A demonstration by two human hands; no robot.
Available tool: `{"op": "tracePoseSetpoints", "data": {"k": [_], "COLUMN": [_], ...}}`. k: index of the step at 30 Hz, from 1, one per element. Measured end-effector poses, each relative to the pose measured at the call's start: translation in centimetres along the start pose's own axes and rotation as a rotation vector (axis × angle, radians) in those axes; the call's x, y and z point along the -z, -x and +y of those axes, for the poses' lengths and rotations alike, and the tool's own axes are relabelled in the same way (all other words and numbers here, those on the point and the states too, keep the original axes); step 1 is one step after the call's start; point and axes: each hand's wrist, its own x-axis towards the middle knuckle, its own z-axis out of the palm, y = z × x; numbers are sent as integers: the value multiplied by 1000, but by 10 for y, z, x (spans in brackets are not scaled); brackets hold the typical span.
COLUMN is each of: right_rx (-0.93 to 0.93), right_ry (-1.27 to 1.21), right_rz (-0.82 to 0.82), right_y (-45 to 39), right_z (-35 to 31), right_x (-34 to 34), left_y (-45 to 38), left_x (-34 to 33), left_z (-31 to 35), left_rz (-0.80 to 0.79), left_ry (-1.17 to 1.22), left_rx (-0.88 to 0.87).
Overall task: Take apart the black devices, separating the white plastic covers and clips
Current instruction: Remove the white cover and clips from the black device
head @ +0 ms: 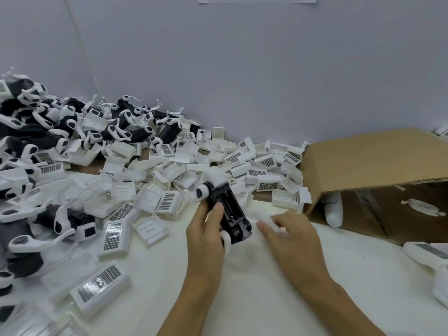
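**Black device held above the tabletop**

The left hand (206,229) grips a black device (228,209), its open face showing a recessed bay, with white round parts at both ends. The right hand (291,236) is blurred beside it; whether its fingers grasp anything cannot be told. White plastic covers (155,202) lie heaped behind.

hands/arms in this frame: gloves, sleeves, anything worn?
Nothing worn that shows. Left hand and right hand are bare, no gloves, rings or tape visible. Both forearms are bare to the bottom frame edge, with no sleeve, watch or wristband in view. The right hand's fingertips are motion-blurred, so fine detail there is unclear.
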Motion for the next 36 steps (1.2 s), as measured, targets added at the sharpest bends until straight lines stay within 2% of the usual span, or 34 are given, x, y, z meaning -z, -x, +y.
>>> {"op": "tracePoseSetpoints", "data": {"k": [2,4,7,9,13,16,22,27,29,33,36], "right_rx": [-129,-227,-317,-311,-165,-147,-66,-62,6,239,242], "right_ry": [-523,-974,-1241,-1190,-792,-733,-705,-674,-585,-257,-233], "right_rz": [94,22,-44,-53,-19,-30,-181,-101,-60,183,238], "right_y": [0,-1,-2,0,5,7,9,10,13,16,18], "right_z": [-5,-8,-10,-13,-14,-15,-22,-24,-24,-27,-30], "right_x": [5,10,8,6,2,3,6,6,6,4,4], "left_y": [3,4,4,6,8,7,7,7,7,9,11], "left_x": [-2,-2,-3,-4,-3,-3,-1,-2,-3,-5,-6], "left_z": [0,-1,-2,-2,0,-1,-1,-2,-3,-6,-5], "left_rz": [-34,-40,-65,-148,-253,-278,-300,-306,-301,-296,-297], "left_ry": [-85,-132,-179,-188,-234,-241,-195,-242,-238,-215,-163], "left_rx": [-66,-107,-105,-96,-91,-86,-81,-94,-99,-107,-93]}}
